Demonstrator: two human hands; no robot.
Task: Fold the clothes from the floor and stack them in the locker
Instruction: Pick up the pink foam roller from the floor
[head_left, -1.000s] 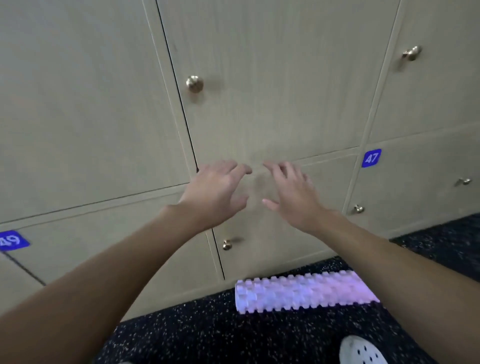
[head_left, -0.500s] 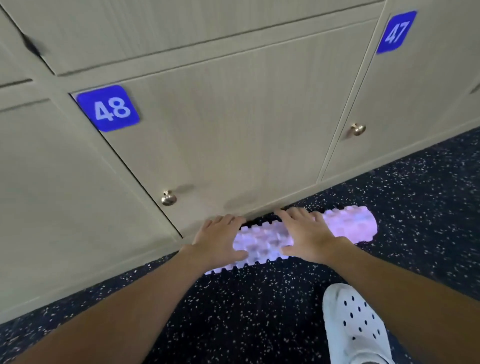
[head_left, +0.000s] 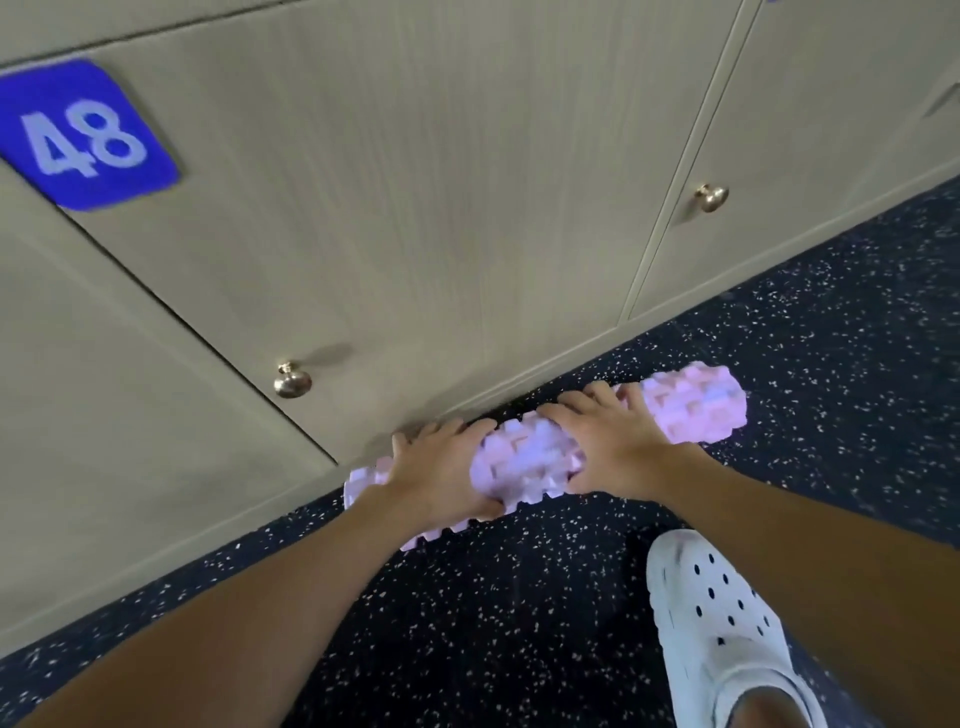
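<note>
In the head view, both bare arms are stretched forward and down to a pink ridged foam roller (head_left: 527, 457) on the dark speckled floor (head_left: 467, 623). The left hand (head_left: 441, 467) is clamped round the roller's left part, with fingers curled over the far side and the thumb hooked under the near side. The right hand (head_left: 608, 441) is wrapped over the middle, its fingers draped across the top and its thumb pressed to the near side. Half a second ago both hands were laid flatter on top, and a second ago they were held up in front of the doors. The roller is found at the foot of the closed locker door (head_left: 389, 208) marked 48 (head_left: 83, 135), its long axis running from near left to far right along the base. A white perforated shoe (head_left: 722, 623) is seen at the near right.
</note>
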